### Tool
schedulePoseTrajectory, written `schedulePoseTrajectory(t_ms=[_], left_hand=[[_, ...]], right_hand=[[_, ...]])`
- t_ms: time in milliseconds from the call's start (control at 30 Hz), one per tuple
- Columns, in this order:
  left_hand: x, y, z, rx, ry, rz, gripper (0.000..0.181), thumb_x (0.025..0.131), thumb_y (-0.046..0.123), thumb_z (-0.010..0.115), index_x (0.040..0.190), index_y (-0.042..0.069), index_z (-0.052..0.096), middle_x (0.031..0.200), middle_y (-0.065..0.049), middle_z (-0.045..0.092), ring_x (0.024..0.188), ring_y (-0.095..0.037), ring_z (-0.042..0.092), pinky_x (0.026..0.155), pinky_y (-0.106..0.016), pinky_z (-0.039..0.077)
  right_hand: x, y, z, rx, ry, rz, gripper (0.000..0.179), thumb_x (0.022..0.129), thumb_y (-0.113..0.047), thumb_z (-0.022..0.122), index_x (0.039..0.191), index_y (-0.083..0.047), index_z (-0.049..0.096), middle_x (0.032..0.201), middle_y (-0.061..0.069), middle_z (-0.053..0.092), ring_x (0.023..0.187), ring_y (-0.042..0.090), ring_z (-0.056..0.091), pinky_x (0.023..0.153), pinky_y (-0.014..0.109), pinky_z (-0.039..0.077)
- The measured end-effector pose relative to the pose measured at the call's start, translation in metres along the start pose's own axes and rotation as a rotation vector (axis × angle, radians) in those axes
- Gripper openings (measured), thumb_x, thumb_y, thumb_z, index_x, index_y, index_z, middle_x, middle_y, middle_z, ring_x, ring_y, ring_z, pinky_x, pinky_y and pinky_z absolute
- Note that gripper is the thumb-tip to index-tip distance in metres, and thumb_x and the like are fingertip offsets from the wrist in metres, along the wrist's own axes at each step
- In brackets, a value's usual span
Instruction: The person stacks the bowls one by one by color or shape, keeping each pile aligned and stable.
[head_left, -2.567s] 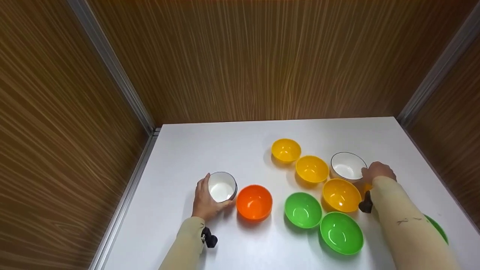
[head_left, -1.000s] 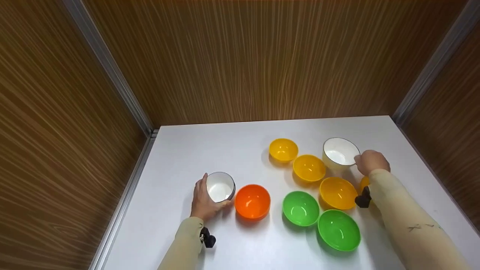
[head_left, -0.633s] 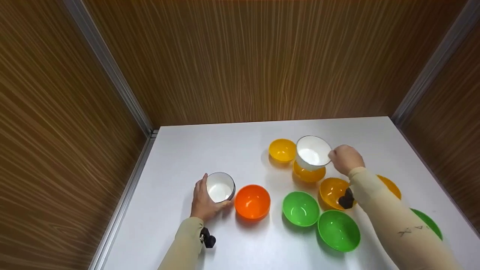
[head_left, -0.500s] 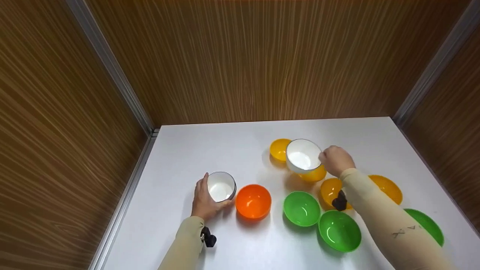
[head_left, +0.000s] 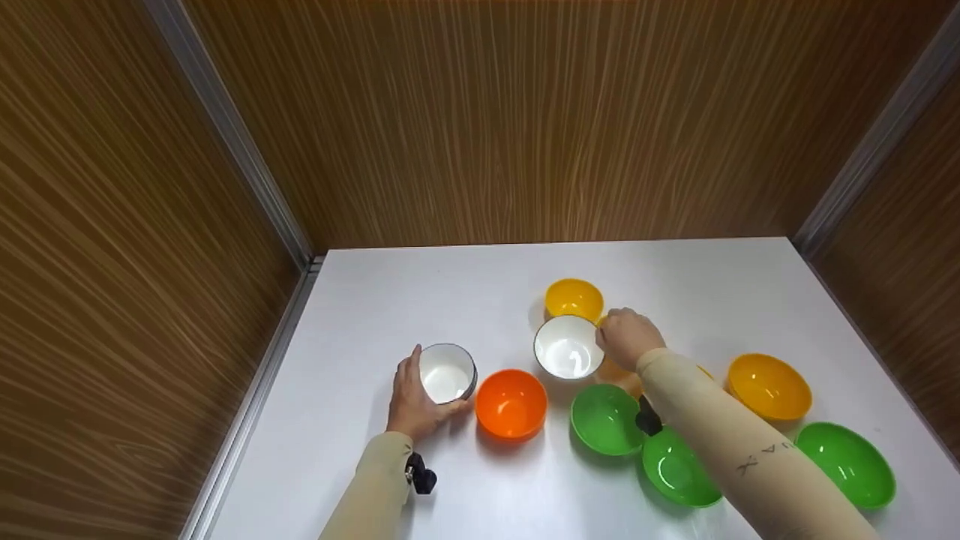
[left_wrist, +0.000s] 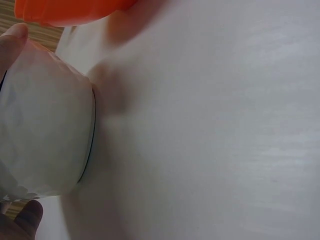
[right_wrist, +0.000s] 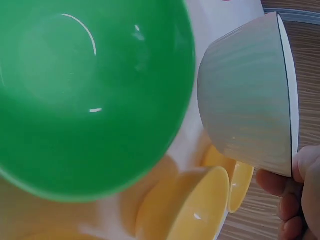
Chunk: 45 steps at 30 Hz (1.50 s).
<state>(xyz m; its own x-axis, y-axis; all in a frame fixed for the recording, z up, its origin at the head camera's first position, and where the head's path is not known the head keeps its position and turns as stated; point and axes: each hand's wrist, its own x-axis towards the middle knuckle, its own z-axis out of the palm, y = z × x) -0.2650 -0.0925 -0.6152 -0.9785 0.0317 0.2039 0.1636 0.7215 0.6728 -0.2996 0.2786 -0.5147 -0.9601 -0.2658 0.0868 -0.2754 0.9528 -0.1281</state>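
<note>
On the left of the table, my left hand (head_left: pixel 416 401) curls round a white bowl (head_left: pixel 445 375) with a dark rim; a second dark line shows just under that rim. In the left wrist view, thumb and fingers lie on opposite sides of the white bowl (left_wrist: pixel 45 120). My right hand (head_left: pixel 630 337) pinches the edge of another dark-rimmed white bowl (head_left: pixel 568 346), held above the table between the orange bowl (head_left: pixel 511 405) and a small yellow bowl (head_left: pixel 574 298). The right wrist view shows this white bowl (right_wrist: pixel 245 95) tilted sideways in that view, its rim between thumb and fingers.
Green bowls (head_left: pixel 606 420) (head_left: pixel 679 469) stand near the right forearm, which partly covers one. Farther right are a yellow bowl (head_left: pixel 769 386) and a larger green bowl (head_left: pixel 846 465). Other yellow bowls are mostly hidden under the right arm. Wood-grain walls (head_left: pixel 525 120) enclose the white table (head_left: pixel 390 292).
My right hand has lifted the white bowl from the right side and carried it left across the yellow bowls, lately also nearer to me. My left hand keeps its hold in the same place.
</note>
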Motion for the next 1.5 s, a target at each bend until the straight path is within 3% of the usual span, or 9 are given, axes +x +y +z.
schedulePoseTrajectory(t_ms=[300, 500, 600, 867, 1100, 1167, 1267, 1367, 1500], left_hand=[[0.0, 0.001, 0.0, 0.004, 0.005, 0.011, 0.133, 0.05, 0.062, 0.087, 0.153, 0.01, 0.018, 0.142, -0.015, 0.036, 0.129, -0.033, 0.038, 0.106, -0.048, 0.039], [0.0, 0.002, 0.001, 0.001, 0.001, 0.009, 0.134, 0.05, 0.067, 0.084, 0.153, 0.012, 0.018, 0.143, -0.016, 0.035, 0.129, -0.033, 0.038, 0.106, -0.048, 0.039], [-0.001, 0.002, 0.002, 0.0, -0.003, 0.0, 0.134, 0.049, 0.066, 0.085, 0.153, 0.011, 0.019, 0.143, -0.015, 0.035, 0.129, -0.033, 0.038, 0.107, -0.048, 0.038], [-0.001, 0.001, 0.002, -0.007, 0.024, 0.028, 0.132, 0.051, 0.056, 0.089, 0.152, 0.009, 0.02, 0.142, -0.016, 0.036, 0.129, -0.033, 0.038, 0.106, -0.048, 0.038], [-0.003, 0.001, 0.004, -0.009, 0.028, 0.037, 0.131, 0.052, 0.055, 0.089, 0.152, 0.011, 0.018, 0.141, -0.016, 0.037, 0.128, -0.033, 0.038, 0.106, -0.048, 0.039], [-0.003, 0.002, 0.004, -0.011, 0.024, 0.03, 0.131, 0.051, 0.056, 0.089, 0.153, 0.011, 0.019, 0.142, -0.016, 0.036, 0.128, -0.033, 0.038, 0.106, -0.049, 0.039], [-0.004, 0.003, 0.005, -0.016, 0.02, 0.026, 0.132, 0.051, 0.06, 0.087, 0.152, 0.011, 0.019, 0.143, -0.016, 0.036, 0.129, -0.034, 0.038, 0.105, -0.05, 0.04], [-0.004, 0.004, 0.007, -0.017, 0.019, 0.023, 0.134, 0.05, 0.064, 0.086, 0.152, 0.011, 0.02, 0.143, -0.015, 0.036, 0.128, -0.033, 0.039, 0.104, -0.049, 0.041], [-0.005, 0.006, 0.007, -0.018, 0.015, 0.02, 0.133, 0.05, 0.063, 0.087, 0.153, 0.012, 0.019, 0.143, -0.015, 0.036, 0.129, -0.033, 0.039, 0.104, -0.05, 0.041]], right_hand=[[0.003, -0.009, 0.01, -0.036, -0.087, 0.053, 0.021, 0.084, -0.013, 0.062, 0.064, -0.011, 0.058, 0.073, 0.005, 0.053, 0.068, 0.025, 0.053, 0.063, 0.041, 0.051], [0.002, -0.011, 0.014, -0.045, -0.192, 0.065, 0.012, 0.07, -0.007, 0.068, 0.065, -0.014, 0.059, 0.076, 0.005, 0.054, 0.072, 0.024, 0.052, 0.068, 0.041, 0.053], [0.002, -0.012, 0.016, -0.066, -0.228, 0.065, 0.011, 0.07, -0.007, 0.069, 0.068, -0.013, 0.06, 0.076, 0.006, 0.055, 0.074, 0.025, 0.053, 0.069, 0.041, 0.054], [0.004, -0.013, 0.022, -0.054, -0.2, 0.104, 0.01, 0.075, -0.008, 0.072, 0.077, -0.008, 0.061, 0.078, 0.009, 0.058, 0.075, 0.026, 0.057, 0.069, 0.042, 0.056], [0.009, -0.012, 0.028, -0.136, -0.22, 0.104, 0.034, 0.064, -0.017, 0.085, 0.089, -0.003, 0.067, 0.084, 0.011, 0.059, 0.082, 0.027, 0.057, 0.076, 0.042, 0.057], [0.01, -0.011, 0.029, -0.123, -0.219, 0.116, 0.031, 0.068, -0.016, 0.084, 0.091, -0.002, 0.068, 0.083, 0.011, 0.058, 0.081, 0.026, 0.056, 0.076, 0.041, 0.057], [0.008, -0.007, 0.032, -0.056, -0.195, 0.154, 0.017, 0.084, -0.012, 0.073, 0.096, -0.001, 0.069, 0.083, 0.01, 0.058, 0.078, 0.026, 0.055, 0.075, 0.04, 0.057], [0.006, -0.003, 0.035, -0.009, -0.172, 0.172, 0.018, 0.093, -0.016, 0.064, 0.099, 0.0, 0.069, 0.083, 0.011, 0.058, 0.077, 0.026, 0.054, 0.075, 0.04, 0.056], [0.002, -0.001, 0.035, 0.069, -0.104, 0.184, 0.018, 0.094, -0.014, 0.061, 0.104, -0.001, 0.069, 0.091, 0.013, 0.056, 0.081, 0.028, 0.055, 0.076, 0.043, 0.055]])
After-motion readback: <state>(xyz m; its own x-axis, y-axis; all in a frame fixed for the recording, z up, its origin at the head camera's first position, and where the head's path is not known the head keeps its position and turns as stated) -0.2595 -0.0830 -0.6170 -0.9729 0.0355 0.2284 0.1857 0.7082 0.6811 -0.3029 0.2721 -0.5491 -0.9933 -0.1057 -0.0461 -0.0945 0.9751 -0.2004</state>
